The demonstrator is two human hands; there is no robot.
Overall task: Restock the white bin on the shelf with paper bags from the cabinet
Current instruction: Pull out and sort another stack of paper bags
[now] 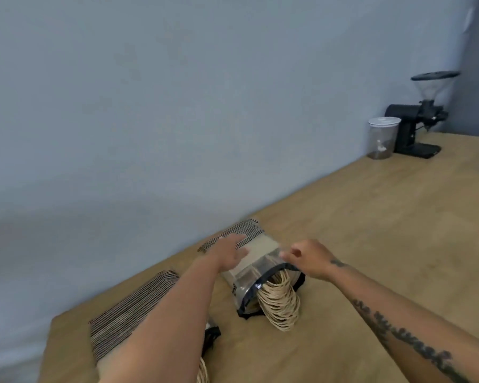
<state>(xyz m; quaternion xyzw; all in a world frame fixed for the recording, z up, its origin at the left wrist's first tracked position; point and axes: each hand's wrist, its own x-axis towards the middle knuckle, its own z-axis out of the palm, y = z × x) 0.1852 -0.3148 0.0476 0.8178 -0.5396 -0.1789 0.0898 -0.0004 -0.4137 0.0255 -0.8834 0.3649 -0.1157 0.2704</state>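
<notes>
A pack of brown paper bags (256, 268) in clear plastic wrap lies on the wooden counter (371, 230), its twisted paper handles (279, 305) spilling out of the open near end. My left hand (228, 251) rests with straight fingers on the far top of the pack. My right hand (306, 257) pinches the plastic wrap at the pack's right upper edge. A second stack of paper bags (127, 313) lies at the near left, partly hidden by my left forearm. No white bin or cabinet is in view.
A black coffee grinder (418, 120) and a clear lidded canister (383, 138) stand at the far right against the blue-grey wall. The counter's left edge runs along the wall. Bare wood stretches to the right of the pack.
</notes>
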